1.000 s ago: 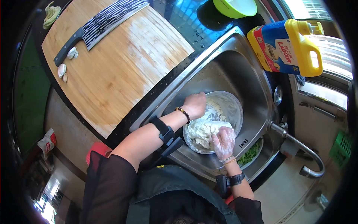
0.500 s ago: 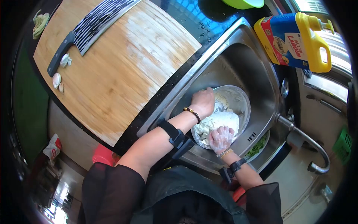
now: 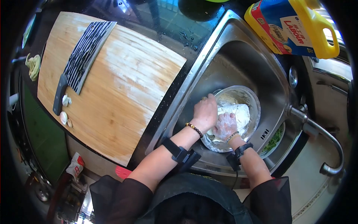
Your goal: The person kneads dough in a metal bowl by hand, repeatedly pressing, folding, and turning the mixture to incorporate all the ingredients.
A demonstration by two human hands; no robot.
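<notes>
A metal bowl [image 3: 254, 112] sits in the sink, holding a white floury dough mass [image 3: 240, 114]. My left hand [image 3: 206, 112] is closed on the bowl's left rim, the wrist wearing a beaded bracelet. My right hand [image 3: 225, 126], dusted with white flour, presses on the dough inside the bowl; its fingers are bent and partly sunk against the dough, so what they grip is hard to tell.
Left of the sink [image 3: 233, 44] lies a wooden board [image 3: 112, 93] with a cleaver [image 3: 87, 54] and garlic cloves [image 3: 63, 118]. A yellow-and-blue jug [image 3: 291, 28] stands behind the sink. At right are a faucet [image 3: 317, 128] and greens [image 3: 275, 142] in a second basin.
The view has shifted and turned. My right hand has moved up over the dough, nearer my left hand, which stays at the bowl's rim.
</notes>
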